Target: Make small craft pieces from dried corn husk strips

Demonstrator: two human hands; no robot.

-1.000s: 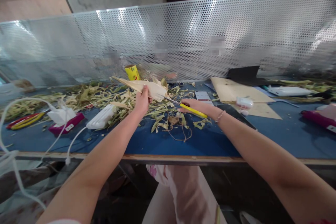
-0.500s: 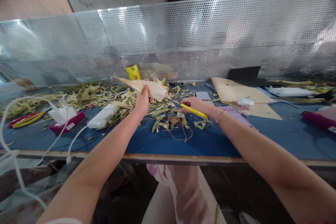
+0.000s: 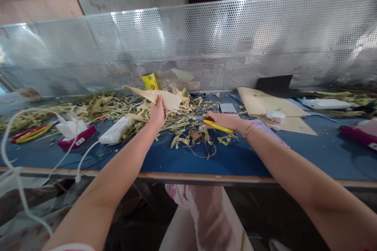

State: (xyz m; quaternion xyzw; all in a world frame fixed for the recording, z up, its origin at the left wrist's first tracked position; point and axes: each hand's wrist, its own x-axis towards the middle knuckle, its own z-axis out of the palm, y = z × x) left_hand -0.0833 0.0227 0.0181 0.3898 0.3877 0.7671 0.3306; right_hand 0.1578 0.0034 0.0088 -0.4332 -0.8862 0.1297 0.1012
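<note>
Bright, even light from above: the screen (image 3: 265, 35) carries white glare patches at its upper left and hazes what lies behind, with three small smeared blotches across its middle. The table (image 3: 165, 157) shows only faint, short shadows, while the space beneath its front edge is dark. The left hand (image 3: 157, 111) and right hand (image 3: 220, 119) at centre are sharp; wide-angle distortion bows the screen and table edge and stretches the forearms toward the lower corners.
</note>
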